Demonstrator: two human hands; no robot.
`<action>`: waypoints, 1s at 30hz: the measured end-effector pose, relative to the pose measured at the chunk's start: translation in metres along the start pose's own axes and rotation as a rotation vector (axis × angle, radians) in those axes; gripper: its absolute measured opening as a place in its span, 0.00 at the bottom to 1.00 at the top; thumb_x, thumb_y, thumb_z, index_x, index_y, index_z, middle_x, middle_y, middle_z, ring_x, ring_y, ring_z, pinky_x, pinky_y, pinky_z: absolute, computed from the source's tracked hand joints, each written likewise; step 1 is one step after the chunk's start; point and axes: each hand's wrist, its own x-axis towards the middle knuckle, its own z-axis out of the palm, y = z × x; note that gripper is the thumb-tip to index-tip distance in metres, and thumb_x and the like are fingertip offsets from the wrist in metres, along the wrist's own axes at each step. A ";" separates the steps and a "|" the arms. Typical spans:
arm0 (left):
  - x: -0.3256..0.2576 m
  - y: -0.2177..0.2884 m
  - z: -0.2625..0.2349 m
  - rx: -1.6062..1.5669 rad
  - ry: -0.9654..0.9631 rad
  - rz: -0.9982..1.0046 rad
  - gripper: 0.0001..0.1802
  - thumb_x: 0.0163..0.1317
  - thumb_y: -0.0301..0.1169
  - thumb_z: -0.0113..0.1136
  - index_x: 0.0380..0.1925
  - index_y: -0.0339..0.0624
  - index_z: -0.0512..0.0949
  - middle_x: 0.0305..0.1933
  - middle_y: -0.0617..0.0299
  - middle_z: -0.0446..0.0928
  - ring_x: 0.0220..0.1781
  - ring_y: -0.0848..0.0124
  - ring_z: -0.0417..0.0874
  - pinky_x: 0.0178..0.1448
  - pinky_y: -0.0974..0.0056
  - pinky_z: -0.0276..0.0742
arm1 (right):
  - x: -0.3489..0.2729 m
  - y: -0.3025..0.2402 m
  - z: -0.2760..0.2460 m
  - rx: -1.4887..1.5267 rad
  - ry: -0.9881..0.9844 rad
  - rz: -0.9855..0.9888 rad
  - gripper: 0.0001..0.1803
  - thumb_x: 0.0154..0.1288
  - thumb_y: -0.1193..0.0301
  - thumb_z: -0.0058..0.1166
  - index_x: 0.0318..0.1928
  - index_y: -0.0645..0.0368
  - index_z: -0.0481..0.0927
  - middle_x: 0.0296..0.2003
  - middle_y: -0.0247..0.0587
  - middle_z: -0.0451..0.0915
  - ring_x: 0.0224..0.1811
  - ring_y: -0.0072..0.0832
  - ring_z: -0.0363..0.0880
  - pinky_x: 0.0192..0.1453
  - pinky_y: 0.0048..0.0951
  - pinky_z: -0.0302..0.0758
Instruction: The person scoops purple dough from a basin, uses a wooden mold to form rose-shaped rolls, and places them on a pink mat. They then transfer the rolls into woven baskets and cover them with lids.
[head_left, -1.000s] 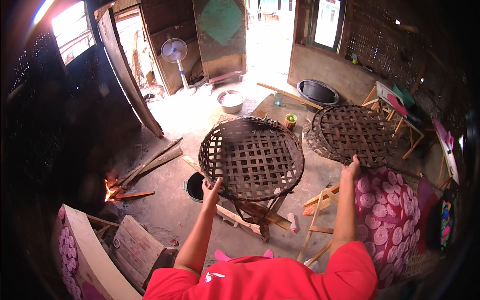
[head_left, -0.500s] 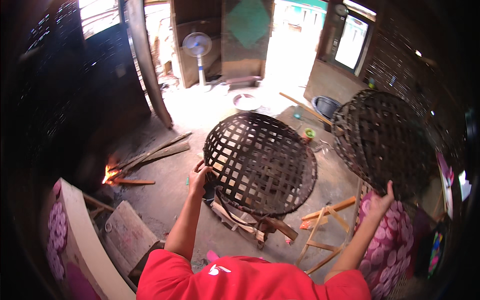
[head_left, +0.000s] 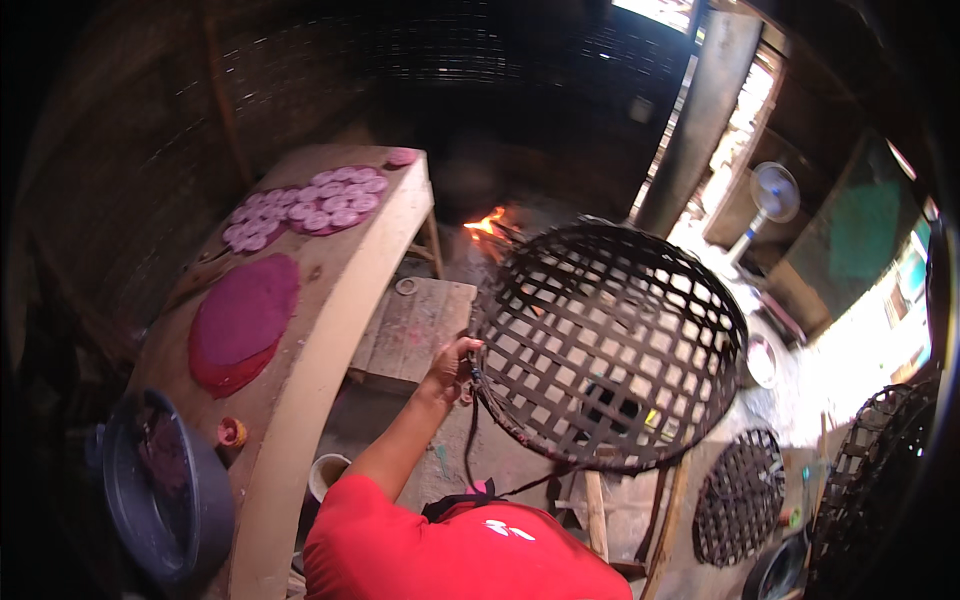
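Observation:
My left hand [head_left: 455, 367] is closed on the rim of a big, round, dark basket [head_left: 610, 350] woven of flat strips with open gaps. Tilted, the basket hangs in front of me, its mesh letting the floor show through. From its lower rim a dark strap [head_left: 473, 445] dangles beside my arm. Out of sight is my right hand. Down on the right lies a smaller-looking dark woven basket [head_left: 740, 497], and another dark basket [head_left: 868, 470] stands at the far right edge, partly lost in shadow.
A wooden table [head_left: 335, 350] at left bears pink round pieces [head_left: 330, 200], a purple-red flat round stack [head_left: 245, 320] and a grey-blue basin [head_left: 165, 490]. Behind the basket a fire [head_left: 487, 222] burns. A low wooden bench [head_left: 412, 325] stands beside the table; a fan [head_left: 772, 195] is at right.
The view has swung left, bringing the table into sight. My left hand still grips the basket. My right hand, earlier at the baskets on the right, has left the picture.

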 end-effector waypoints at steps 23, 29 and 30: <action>-0.137 0.236 -0.270 -0.486 1.311 1.259 0.21 0.47 0.35 0.66 0.45 0.59 0.75 0.42 0.72 0.74 0.44 0.74 0.74 0.48 0.62 0.69 | 0.159 0.021 0.386 -0.361 -0.598 0.054 0.31 0.57 0.76 0.61 0.63 0.66 0.71 0.59 0.54 0.75 0.61 0.39 0.74 0.66 0.35 0.69; -0.142 0.287 -0.334 -0.579 1.602 1.464 0.22 0.46 0.29 0.68 0.44 0.45 0.75 0.44 0.63 0.77 0.42 0.67 0.80 0.38 0.62 0.79 | 0.256 -0.072 0.531 -0.323 -0.667 -0.345 0.32 0.56 0.74 0.62 0.63 0.67 0.70 0.59 0.55 0.74 0.61 0.39 0.73 0.67 0.35 0.69; -0.144 0.291 -0.348 -0.585 1.637 1.535 0.21 0.46 0.28 0.67 0.43 0.44 0.75 0.44 0.62 0.77 0.42 0.66 0.81 0.36 0.61 0.81 | 0.272 -0.094 0.554 -0.333 -0.674 -0.467 0.32 0.56 0.74 0.62 0.63 0.67 0.70 0.59 0.55 0.74 0.61 0.39 0.73 0.67 0.35 0.69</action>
